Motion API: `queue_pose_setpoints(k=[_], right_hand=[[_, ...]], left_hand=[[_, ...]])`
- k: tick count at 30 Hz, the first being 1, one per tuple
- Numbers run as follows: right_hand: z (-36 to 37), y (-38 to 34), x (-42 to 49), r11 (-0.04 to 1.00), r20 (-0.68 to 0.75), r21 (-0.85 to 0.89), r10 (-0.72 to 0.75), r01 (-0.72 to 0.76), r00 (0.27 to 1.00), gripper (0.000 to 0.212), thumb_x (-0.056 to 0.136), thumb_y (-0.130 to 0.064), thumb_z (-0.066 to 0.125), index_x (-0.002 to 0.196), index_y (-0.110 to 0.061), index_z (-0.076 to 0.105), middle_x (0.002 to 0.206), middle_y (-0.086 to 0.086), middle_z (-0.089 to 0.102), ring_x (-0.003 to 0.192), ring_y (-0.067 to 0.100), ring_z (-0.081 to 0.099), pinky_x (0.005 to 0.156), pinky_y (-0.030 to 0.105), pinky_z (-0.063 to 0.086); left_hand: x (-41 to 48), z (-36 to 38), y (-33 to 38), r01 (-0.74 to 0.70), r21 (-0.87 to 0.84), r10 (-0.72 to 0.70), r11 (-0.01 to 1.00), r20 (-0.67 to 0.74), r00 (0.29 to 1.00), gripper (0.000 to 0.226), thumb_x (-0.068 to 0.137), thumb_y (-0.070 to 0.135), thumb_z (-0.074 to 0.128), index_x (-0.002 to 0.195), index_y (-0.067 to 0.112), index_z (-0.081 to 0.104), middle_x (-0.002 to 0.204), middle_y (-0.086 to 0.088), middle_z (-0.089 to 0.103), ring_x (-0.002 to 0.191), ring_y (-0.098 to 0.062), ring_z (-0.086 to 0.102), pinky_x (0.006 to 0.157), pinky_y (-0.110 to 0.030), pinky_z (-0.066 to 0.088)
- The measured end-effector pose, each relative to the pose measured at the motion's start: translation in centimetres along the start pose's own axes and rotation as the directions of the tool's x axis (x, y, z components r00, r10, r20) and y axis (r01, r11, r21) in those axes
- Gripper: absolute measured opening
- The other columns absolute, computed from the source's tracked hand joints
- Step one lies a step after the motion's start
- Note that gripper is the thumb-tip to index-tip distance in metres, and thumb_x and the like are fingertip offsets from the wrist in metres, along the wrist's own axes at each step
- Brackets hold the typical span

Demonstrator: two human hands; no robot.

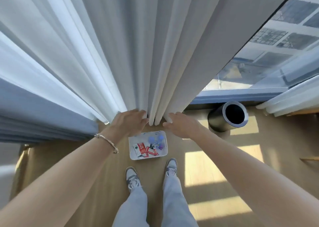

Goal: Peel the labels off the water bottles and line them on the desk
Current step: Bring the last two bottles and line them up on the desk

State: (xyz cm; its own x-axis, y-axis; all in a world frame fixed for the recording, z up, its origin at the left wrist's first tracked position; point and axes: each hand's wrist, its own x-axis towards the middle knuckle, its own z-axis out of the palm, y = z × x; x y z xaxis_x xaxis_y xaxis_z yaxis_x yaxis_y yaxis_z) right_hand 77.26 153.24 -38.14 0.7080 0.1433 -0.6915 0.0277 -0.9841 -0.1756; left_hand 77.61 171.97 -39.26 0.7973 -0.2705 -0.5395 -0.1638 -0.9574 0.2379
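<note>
Both hands reach forward at the curtain (151, 57): left hand (128, 122) curled on a fold, right hand (179, 125) spread flat against it. Bottles (156, 138) and peeled-looking labels (145, 150) lie in a white tray (165, 155) on the floor, just ahead of the feet; a blind step forward could tip it.
</note>
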Motion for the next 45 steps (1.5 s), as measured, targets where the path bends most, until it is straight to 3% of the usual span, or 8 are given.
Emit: queue_pose_setpoints(k=[5,8,13,18,29,37,41,45], right_hand=[[4.4,1.3,6.8,0.991,0.199,-0.082,-0.086,0.103,0.976,0.040,0.103,-0.031,0.033,0.138,-0.013,0.041,0.135,0.014,0.043,0.124,0.032,0.045,0.095,0.038,0.040],[7.4,3.0,11.2,0.992,0.235,-0.055,-0.098,0.114,0.967,0.044,0.101,-0.036,0.034,0.139,-0.016,0.041,0.141,0.009,0.044,0.124,0.028,0.045,0.092,0.033,0.036],[13.1,5.6,17.3,0.997,0.312,-0.033,-0.061,0.075,0.948,0.045,0.101,-0.040,0.034,0.138,-0.014,0.041,0.135,0.012,0.052,0.120,0.030,0.052,0.096,0.036,0.042],[18.5,7.5,23.9,0.998,0.337,-0.048,-0.029,0.048,0.941,0.049,0.102,-0.043,0.034,0.142,-0.016,0.038,0.142,0.009,0.046,0.129,0.026,0.045,0.099,0.033,0.036],[32.1,9.9,35.5,0.998,0.323,-0.050,-0.025,0.044,0.946,0.053,0.101,-0.042,0.037,0.147,-0.014,0.031,0.147,0.013,0.038,0.130,0.029,0.043,0.100,0.033,0.036],[37.0,13.8,40.0,0.996,0.258,-0.088,-0.003,0.027,0.966,0.056,0.098,-0.043,0.044,0.145,-0.015,0.031,0.137,0.012,0.043,0.122,0.031,0.048,0.097,0.038,0.041],[38.4,14.6,41.4,0.998,0.212,-0.060,-0.002,0.015,0.977,0.051,0.099,-0.039,0.044,0.142,-0.015,0.031,0.133,0.013,0.047,0.116,0.032,0.052,0.093,0.042,0.045],[39.5,14.9,43.2,0.994,0.192,-0.111,0.012,0.010,0.981,0.052,0.098,-0.045,0.043,0.141,-0.017,0.033,0.129,0.012,0.049,0.111,0.030,0.055,0.088,0.040,0.048]], left_hand=[[3.0,6.8,-2.2,0.144,-0.113,-0.136,0.983,0.081,0.987,0.041,0.103,0.040,0.028,0.137,0.023,0.044,0.135,-0.001,0.053,0.120,-0.026,0.055,0.095,-0.038,0.044],[5.5,11.6,-3.4,0.234,-0.183,-0.216,0.955,0.112,0.970,0.042,0.102,0.042,0.028,0.140,0.029,0.039,0.137,0.004,0.052,0.121,-0.021,0.055,0.097,-0.037,0.046],[9.4,19.0,-4.5,0.305,-0.248,-0.258,0.920,0.203,0.944,0.045,0.102,0.043,0.027,0.143,0.026,0.036,0.134,0.004,0.054,0.120,-0.020,0.055,0.097,-0.039,0.046],[13.7,24.9,-6.7,0.304,-0.258,-0.253,0.917,0.211,0.944,0.041,0.102,0.042,0.026,0.136,0.024,0.040,0.125,0.003,0.057,0.111,-0.020,0.058,0.091,-0.037,0.048],[23.6,39.2,-9.5,0.253,-0.147,-0.210,0.956,0.259,0.943,0.038,0.102,0.040,0.029,0.128,0.021,0.048,0.115,0.001,0.060,0.103,-0.023,0.059,0.083,-0.037,0.050],[29.7,45.4,-8.1,0.168,-0.104,-0.142,0.980,0.216,0.966,0.041,0.100,0.031,0.040,0.140,0.022,0.039,0.125,-0.004,0.055,0.113,-0.029,0.056,0.085,-0.038,0.046],[31.9,46.7,-7.4,0.120,-0.087,-0.105,0.989,0.162,0.981,0.042,0.098,0.023,0.045,0.139,0.026,0.040,0.127,-0.004,0.052,0.107,-0.028,0.058,0.072,-0.034,0.042],[33.5,48.1,-6.7,0.076,-0.084,-0.058,0.994,0.198,0.979,0.045,0.096,0.016,0.049,0.138,0.029,0.042,0.125,-0.006,0.049,0.100,-0.027,0.059,0.083,-0.038,0.052]])
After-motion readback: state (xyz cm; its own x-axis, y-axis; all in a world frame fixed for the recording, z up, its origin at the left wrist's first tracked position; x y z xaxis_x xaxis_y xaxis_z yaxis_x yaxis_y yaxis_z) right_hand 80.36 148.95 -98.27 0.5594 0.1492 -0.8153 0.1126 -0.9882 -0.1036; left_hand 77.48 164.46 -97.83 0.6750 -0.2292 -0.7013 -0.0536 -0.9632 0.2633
